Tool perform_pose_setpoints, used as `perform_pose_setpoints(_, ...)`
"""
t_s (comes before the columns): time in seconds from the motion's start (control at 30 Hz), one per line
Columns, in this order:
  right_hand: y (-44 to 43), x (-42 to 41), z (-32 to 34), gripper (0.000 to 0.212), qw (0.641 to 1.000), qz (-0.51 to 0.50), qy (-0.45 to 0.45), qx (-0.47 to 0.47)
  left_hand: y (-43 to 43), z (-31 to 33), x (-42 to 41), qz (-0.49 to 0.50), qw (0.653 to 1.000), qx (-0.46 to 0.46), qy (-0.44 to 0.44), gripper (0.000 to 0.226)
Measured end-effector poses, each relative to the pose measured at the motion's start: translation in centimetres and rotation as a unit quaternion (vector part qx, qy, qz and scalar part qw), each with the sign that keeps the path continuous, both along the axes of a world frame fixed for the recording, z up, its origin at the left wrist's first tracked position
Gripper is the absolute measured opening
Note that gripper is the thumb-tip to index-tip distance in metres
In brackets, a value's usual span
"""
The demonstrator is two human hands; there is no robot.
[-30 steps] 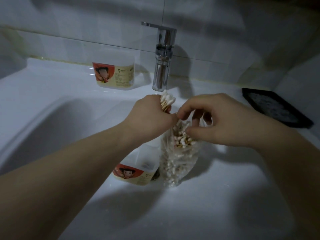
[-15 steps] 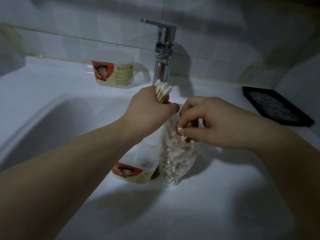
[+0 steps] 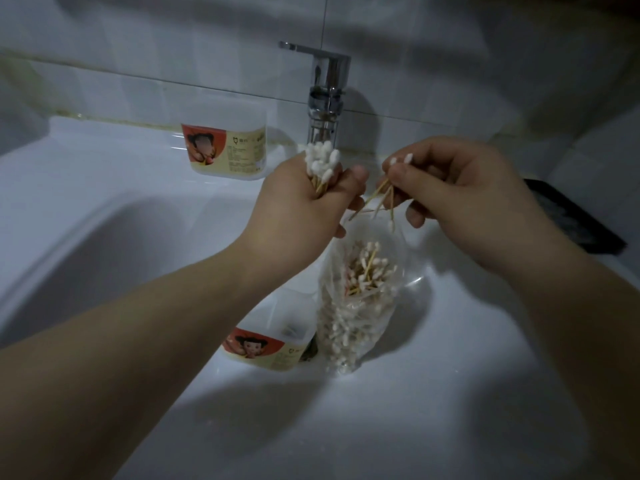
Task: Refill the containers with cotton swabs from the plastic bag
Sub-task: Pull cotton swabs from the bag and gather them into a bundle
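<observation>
Right hand (image 3: 460,188) now above plastic bag (image 3: 356,299); cotton swabs (image 3: 381,199) in grip

Chrome faucet (image 3: 325,98) above sink (image 3: 104,237), black tray (image 3: 568,220) right.

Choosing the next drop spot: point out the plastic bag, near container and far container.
plastic bag (image 3: 348,327), head view, swab-filled lower side.
near container (image 3: 258,348), head view, its printed label.
far container (image 3: 225,152), head view, its printed label.
</observation>
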State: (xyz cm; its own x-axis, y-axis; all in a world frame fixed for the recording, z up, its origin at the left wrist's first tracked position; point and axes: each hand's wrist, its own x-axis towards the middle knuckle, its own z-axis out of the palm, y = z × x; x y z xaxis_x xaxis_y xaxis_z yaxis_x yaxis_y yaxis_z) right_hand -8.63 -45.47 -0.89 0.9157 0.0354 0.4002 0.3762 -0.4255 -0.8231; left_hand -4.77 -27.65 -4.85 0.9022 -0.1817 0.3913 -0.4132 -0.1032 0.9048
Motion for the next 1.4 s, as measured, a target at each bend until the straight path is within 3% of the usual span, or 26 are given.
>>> perform_pose_setpoints(0.17, 0.4, 0.1, -0.4, 0.012, 0.996, 0.015, 0.019, 0.085, 0.0, -0.1, -0.5, -0.087, 0.995, 0.029, -0.032, 0.009)
perform_pose_setpoints(0.37, 0.3, 0.2, -0.7, 0.018, 0.999, -0.023, -0.017, -0.019, 0.0, -0.5, -0.4, -0.105, 0.993, 0.044, -0.026, 0.009)
perform_pose_setpoints(0.53, -0.2, 0.3, -0.4, 0.022, 0.996, -0.053, -0.023, -0.062, 0.2, -0.5, 0.2, -0.057, 0.996, 0.043, -0.055, 0.004)
perform_pose_setpoints(0.7, -1.0, -0.1, -0.5, 0.013, 0.952, -0.039, 0.014, -0.304, 0.4, -0.5, 0.8, 0.022, 0.999, 0.017, -0.029, 0.017)
perform_pose_setpoints(0.77, -0.8, -0.2, -0.5, 0.024, 0.926, -0.020, 0.022, -0.376, 0.3, -0.6, 0.7, 0.029, 0.999, 0.033, -0.029, 0.012)
perform_pose_setpoints(0.87, -0.4, -0.3, -0.6, 0.040, 0.901, 0.017, 0.034, -0.431, 0.2, -0.7, 0.6, 0.024, 0.998, 0.048, -0.029, 0.030)
perform_pose_setpoints(1.13, -0.4, -0.2, -0.7, 0.027, 0.885, 0.047, 0.047, -0.461, 0.0, -0.1, -0.4, -0.025, 0.999, 0.006, 0.024, 0.023)
perform_pose_setpoints(1.3, -0.6, -0.2, -0.6, 0.006, 0.906, 0.057, 0.053, -0.415, -0.2, -0.1, -0.6, -0.050, 0.997, -0.006, 0.057, 0.021)
perform_pose_setpoints(1.4, -0.8, -0.4, -0.3, 0.006, 0.930, 0.059, 0.065, -0.358, -0.1, -0.1, -0.7, -0.056, 0.997, 0.008, 0.056, 0.016)
